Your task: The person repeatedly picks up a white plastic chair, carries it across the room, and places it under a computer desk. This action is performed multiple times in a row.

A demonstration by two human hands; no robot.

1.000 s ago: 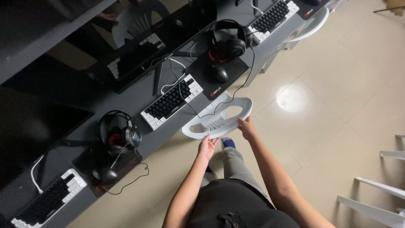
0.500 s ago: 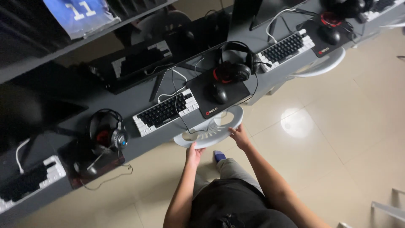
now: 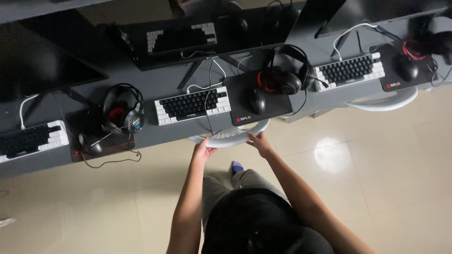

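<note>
Head view, looking straight down: both hands are on the white plastic chair (image 3: 230,136), which sits tucked partly under the front edge of the long dark table (image 3: 179,131). The left hand (image 3: 202,151) has its fingers curled over the chair's curved back rail at one end, and the right hand (image 3: 259,142) grips the same rail nearer the other end (how tightly the fingers close underneath I cannot tell from above).

My worry is the cabling: a thin black cable (image 3: 209,101) runs down across the table to its front edge, right above the chair back, and a careless lift or shove could snag it and drag the black-and-white keyboard (image 3: 193,105) or the mouse (image 3: 256,100) on the black mat (image 3: 259,106). The red-and-black headset (image 3: 282,75) lies close by too.

Only the chair's pale, slotted back rail shows; the rest is hidden beneath the table.
</note>
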